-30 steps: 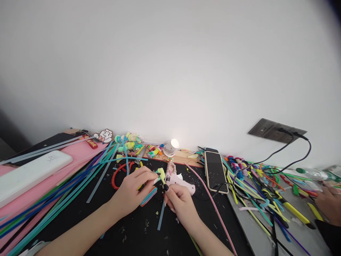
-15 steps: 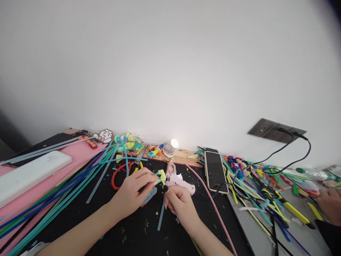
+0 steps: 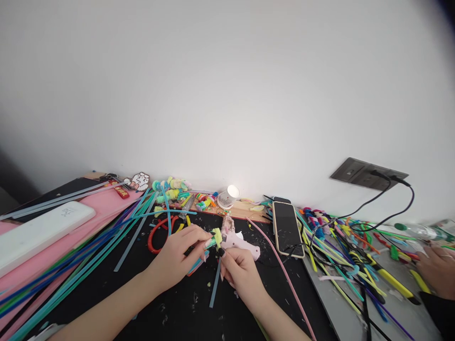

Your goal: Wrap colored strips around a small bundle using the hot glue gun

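Observation:
Between my hands is a small yellow-green fuzzy piece (image 3: 217,235) with a teal part beside it. My left hand (image 3: 181,253) pinches this piece from the left, fingertips closed on it. From the right, my right hand (image 3: 240,272) has thumb and finger pressed together at its lower end. A pink glue gun (image 3: 241,245) lies on the black mat just behind my right hand. Below the fingers a translucent glue stick (image 3: 214,288) lies on the mat. Red-handled scissors (image 3: 155,237) are partly behind my left hand.
Long colored pipe cleaners (image 3: 88,251) and a white case (image 3: 46,232) lie at left. A paper cup (image 3: 229,195) stands by the wall. Right of centre are a phone (image 3: 287,227), more pipe cleaners and yellow-handled pliers (image 3: 394,283). Another person's hand (image 3: 439,270) is at far right.
The yellow-green piece has turned slightly between my fingers; my hands have barely moved. At far right, the other person's hand has moved a little to the left.

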`<action>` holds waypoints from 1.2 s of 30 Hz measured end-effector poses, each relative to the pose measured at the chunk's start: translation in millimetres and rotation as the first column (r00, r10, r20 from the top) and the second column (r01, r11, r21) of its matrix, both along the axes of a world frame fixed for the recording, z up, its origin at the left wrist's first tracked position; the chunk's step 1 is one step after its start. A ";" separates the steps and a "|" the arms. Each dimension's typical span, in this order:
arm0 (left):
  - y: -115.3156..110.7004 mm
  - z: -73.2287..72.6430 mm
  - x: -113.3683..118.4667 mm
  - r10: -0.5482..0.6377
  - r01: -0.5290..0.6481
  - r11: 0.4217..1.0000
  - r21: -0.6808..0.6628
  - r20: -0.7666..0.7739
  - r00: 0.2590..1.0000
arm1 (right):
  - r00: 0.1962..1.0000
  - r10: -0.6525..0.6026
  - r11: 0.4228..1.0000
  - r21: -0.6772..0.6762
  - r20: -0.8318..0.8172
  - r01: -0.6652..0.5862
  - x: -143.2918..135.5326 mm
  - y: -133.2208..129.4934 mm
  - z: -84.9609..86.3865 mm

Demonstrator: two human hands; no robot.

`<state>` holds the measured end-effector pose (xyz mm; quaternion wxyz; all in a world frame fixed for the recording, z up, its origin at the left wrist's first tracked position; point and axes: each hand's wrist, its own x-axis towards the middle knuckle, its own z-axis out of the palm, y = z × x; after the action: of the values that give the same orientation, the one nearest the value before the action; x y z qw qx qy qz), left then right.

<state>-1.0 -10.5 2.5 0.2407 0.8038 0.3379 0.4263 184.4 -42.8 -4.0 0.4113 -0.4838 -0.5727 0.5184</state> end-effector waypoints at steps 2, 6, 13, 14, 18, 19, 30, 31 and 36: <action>0.3 -0.1 0.4 -0.008 0.008 1.000 -0.003 0.004 1.000 | 1.000 -0.001 1.000 -0.001 -0.003 0.001 0.4 -0.2 -0.4; 0.0 2.1 1.1 -0.001 0.001 0.998 0.069 0.007 1.000 | 1.000 -0.001 1.000 -0.004 -0.008 0.001 0.4 -0.9 -0.2; -0.7 1.9 0.1 0.023 -0.017 0.991 0.130 -0.040 0.999 | 1.000 0.004 1.000 -0.011 -0.010 -0.004 -0.5 -2.3 3.1; -0.5 1.0 0.1 0.027 -0.021 0.992 0.126 -0.046 0.999 | 1.000 0.006 1.000 -0.012 -0.015 -0.006 -0.5 -2.4 3.3; 0.3 -1.4 0.0 0.026 -0.022 0.995 0.098 -0.045 0.999 | 0.999 0.023 1.000 -0.014 -0.024 -0.023 -0.5 -2.6 3.0; 0.3 -1.4 0.0 0.023 -0.019 0.996 0.089 -0.039 0.999 | 0.999 0.026 0.999 -0.018 -0.033 -0.027 -0.8 -2.7 2.7; -0.9 1.5 0.7 -0.010 0.010 1.000 -0.012 -0.001 1.000 | 0.981 -0.035 0.999 -0.015 -0.189 0.033 -3.5 -3.3 4.5; -1.2 1.5 0.7 -0.013 0.013 1.000 -0.020 0.000 1.000 | 0.984 -0.031 0.999 -0.011 -0.173 0.030 -3.5 -3.7 5.6; -1.2 1.8 1.3 -0.048 0.049 0.998 -0.042 0.007 0.999 | 0.997 -0.013 1.000 -0.005 -0.080 0.012 -3.6 -4.2 7.6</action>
<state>0.2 -11.7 4.3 0.2687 0.8053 0.3265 0.4155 180.9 -47.0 3.6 0.4360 -0.4672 -0.5514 0.5362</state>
